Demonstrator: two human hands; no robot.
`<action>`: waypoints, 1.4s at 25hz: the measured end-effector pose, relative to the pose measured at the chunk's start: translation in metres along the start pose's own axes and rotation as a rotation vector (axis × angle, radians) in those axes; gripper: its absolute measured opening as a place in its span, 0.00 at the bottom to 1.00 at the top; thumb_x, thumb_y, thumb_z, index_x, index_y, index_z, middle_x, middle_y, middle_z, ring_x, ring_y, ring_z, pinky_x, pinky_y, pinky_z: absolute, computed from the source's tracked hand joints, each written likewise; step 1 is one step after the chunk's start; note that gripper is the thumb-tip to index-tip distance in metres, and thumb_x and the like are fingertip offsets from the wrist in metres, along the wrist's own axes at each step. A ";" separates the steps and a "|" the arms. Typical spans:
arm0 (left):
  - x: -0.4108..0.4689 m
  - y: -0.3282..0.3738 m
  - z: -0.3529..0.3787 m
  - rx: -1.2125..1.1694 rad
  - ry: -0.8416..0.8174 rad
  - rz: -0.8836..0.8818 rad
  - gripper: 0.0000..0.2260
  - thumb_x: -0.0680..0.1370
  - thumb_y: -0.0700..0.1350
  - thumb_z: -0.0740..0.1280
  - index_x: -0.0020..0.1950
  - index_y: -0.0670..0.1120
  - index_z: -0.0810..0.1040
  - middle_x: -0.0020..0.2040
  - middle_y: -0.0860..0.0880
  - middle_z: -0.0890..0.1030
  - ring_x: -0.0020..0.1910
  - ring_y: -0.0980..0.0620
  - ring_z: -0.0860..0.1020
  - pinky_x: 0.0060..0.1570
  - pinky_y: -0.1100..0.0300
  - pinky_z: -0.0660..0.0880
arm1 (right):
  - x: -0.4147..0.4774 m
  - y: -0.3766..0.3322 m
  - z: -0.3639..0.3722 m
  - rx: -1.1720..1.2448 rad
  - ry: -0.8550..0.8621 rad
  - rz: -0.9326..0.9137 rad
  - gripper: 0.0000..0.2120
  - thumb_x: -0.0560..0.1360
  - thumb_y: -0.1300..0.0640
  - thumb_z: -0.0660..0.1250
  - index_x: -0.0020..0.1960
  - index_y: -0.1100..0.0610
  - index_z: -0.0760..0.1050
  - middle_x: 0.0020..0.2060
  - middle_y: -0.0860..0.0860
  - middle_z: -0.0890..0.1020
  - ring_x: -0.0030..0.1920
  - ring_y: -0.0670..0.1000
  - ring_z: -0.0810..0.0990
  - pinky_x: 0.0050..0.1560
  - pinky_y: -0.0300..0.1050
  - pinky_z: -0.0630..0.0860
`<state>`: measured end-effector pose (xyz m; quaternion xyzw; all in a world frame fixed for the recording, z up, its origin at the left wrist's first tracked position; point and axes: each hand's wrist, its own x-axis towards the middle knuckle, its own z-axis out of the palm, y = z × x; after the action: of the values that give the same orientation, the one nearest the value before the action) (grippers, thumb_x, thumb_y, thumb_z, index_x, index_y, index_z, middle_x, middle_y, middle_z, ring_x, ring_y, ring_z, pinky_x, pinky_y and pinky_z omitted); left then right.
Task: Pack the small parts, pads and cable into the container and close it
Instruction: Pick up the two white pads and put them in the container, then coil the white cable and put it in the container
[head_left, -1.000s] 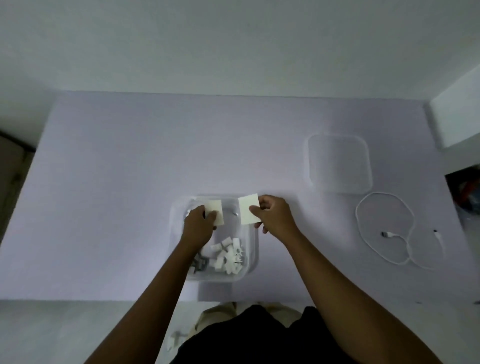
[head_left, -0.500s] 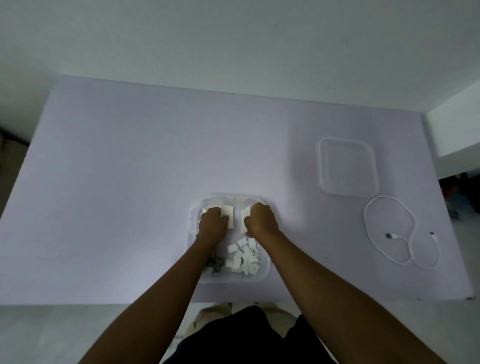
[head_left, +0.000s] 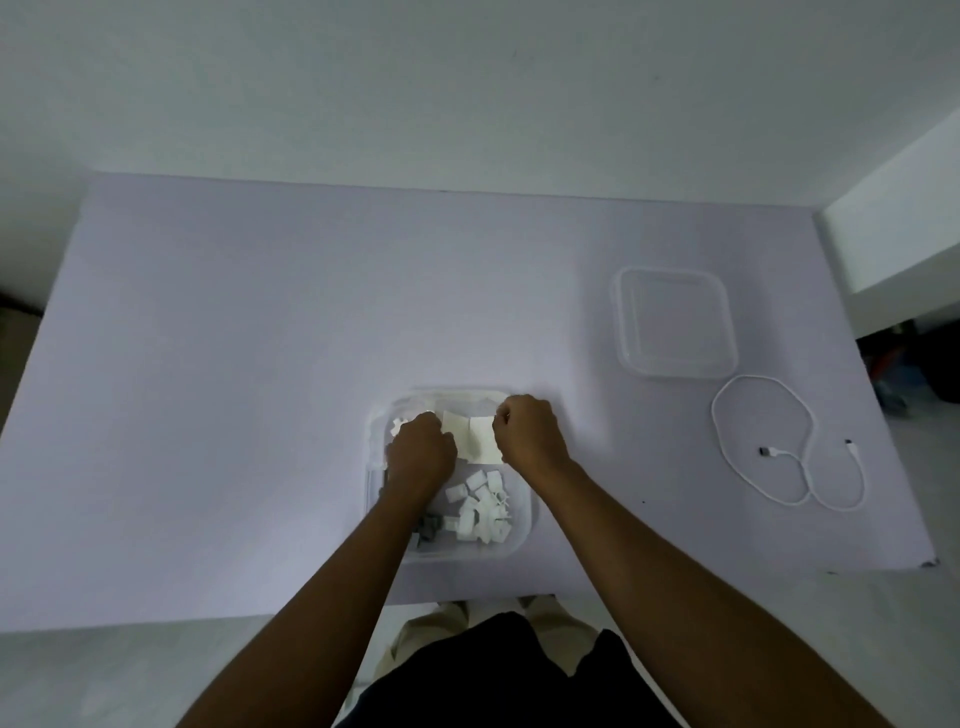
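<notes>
Lilac table (head_left: 260, 364), left hand (head_left: 421, 452), right hand (head_left: 530, 436), each pinching a pad (head_left: 483, 441) inside the container (head_left: 523, 540); cable (head_left: 766, 451) well right

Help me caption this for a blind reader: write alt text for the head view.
The left hand and right hand hold white pads at the far end of an open clear container of small parts on a pale table. To the right lie a clear lid and a looped white cable, both outside the container.

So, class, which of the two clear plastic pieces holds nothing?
The lid, far right beside the cable; the container nearest the person holds parts and pads.
</notes>
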<state>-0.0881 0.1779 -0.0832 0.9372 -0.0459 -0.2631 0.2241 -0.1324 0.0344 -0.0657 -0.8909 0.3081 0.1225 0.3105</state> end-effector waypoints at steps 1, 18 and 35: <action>-0.005 0.006 -0.004 0.025 0.048 0.006 0.12 0.79 0.47 0.63 0.59 0.44 0.78 0.56 0.46 0.82 0.54 0.45 0.80 0.52 0.56 0.73 | -0.002 0.004 -0.006 0.051 0.035 -0.029 0.09 0.76 0.62 0.62 0.39 0.60 0.77 0.33 0.54 0.82 0.33 0.55 0.82 0.35 0.52 0.83; -0.072 0.242 0.171 -0.066 -0.280 0.559 0.08 0.80 0.45 0.64 0.58 0.48 0.76 0.51 0.48 0.80 0.41 0.52 0.77 0.40 0.61 0.75 | -0.042 0.333 -0.146 0.128 0.326 0.211 0.09 0.76 0.64 0.67 0.55 0.58 0.82 0.52 0.56 0.84 0.53 0.56 0.82 0.54 0.48 0.79; -0.073 0.330 0.233 0.242 -0.080 0.670 0.10 0.81 0.48 0.63 0.57 0.47 0.81 0.49 0.44 0.75 0.50 0.45 0.74 0.40 0.58 0.71 | -0.037 0.373 -0.238 0.515 -0.048 0.003 0.15 0.80 0.47 0.66 0.44 0.59 0.78 0.33 0.55 0.80 0.32 0.46 0.76 0.39 0.44 0.76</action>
<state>-0.2602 -0.1946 -0.0797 0.8788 -0.3904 -0.2042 0.1834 -0.3879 -0.3284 -0.0438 -0.7787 0.3232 0.0614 0.5341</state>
